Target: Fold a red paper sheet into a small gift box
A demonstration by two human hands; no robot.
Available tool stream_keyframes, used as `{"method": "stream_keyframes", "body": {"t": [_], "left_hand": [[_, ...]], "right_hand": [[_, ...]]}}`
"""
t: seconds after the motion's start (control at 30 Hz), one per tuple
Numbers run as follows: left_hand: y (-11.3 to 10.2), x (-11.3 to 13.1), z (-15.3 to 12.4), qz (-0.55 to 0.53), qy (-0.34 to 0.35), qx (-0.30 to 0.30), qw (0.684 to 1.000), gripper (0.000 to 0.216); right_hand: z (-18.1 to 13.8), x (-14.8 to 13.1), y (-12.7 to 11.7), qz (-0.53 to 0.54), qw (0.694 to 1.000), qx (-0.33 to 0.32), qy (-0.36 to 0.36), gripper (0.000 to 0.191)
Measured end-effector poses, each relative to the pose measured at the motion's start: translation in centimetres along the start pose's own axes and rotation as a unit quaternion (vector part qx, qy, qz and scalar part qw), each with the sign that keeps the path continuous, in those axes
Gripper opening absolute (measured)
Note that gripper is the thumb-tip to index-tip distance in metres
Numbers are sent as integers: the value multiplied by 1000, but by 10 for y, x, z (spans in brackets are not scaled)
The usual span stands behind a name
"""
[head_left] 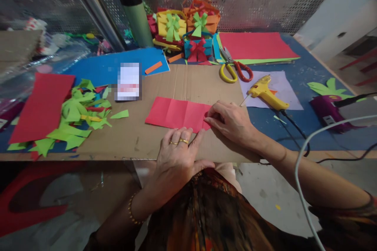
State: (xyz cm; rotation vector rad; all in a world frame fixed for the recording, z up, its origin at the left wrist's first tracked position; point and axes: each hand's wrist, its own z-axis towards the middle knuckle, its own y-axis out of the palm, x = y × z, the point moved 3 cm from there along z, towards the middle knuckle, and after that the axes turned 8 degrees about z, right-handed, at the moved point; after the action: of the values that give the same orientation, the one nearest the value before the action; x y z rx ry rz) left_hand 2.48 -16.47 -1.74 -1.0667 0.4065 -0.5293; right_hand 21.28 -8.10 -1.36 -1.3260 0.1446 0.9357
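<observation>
A creased strip of red paper [173, 113] lies on a brown cardboard sheet [135, 133] in front of me. Several upright fold lines divide it into panels. My left hand [178, 157], with rings on it, rests its fingertips on the paper's near edge, thumb spread apart below. At the paper's right end, the thumb and bent fingers of my right hand [228, 119] are closed on the edge; part of that end is hidden under them. Just right of this hand, a yellow glue gun [266, 94] lies on a pale purple sheet [290, 94].
Scissors [235, 71] lie beyond my right hand, near stacked coloured sheets [250, 45]. Small paper baskets with bows [172, 25] and a green flask [137, 19] stand at the back. Green paper scraps [73, 110] pile up at left. A white cable [299, 172] crosses at right.
</observation>
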Motion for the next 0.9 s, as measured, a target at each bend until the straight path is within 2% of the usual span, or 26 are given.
{"method": "stream_keyframes", "body": {"t": [0.17,0.27,0.4,0.5,0.6,0.77,0.9], "left_hand": [[2,0,1,9,-8,-16,1000,69],[2,0,1,17,-11,-11,1000,72],[3,-1,2,7,-6,0,1000,77],[6,-2,2,4,-12,9,1000,81],[9,-2,1,2,-22,17,1000,85],[7,-1,1,3,-17,14,1000,82],[4,-1,2,15,-12,15,1000,81]], "right_hand": [[1,0,-3,9,1000,3,-4,15],[-6,-4,-12,24,999,37,-25,19],[-28,-19,-23,-74,991,72,-87,26],[-42,-29,-19,-172,974,47,-140,25],[-49,-30,-13,-232,960,29,-154,25],[-47,-27,-8,-245,960,8,-139,24],[-46,-30,-8,-247,957,14,-148,26]]}}
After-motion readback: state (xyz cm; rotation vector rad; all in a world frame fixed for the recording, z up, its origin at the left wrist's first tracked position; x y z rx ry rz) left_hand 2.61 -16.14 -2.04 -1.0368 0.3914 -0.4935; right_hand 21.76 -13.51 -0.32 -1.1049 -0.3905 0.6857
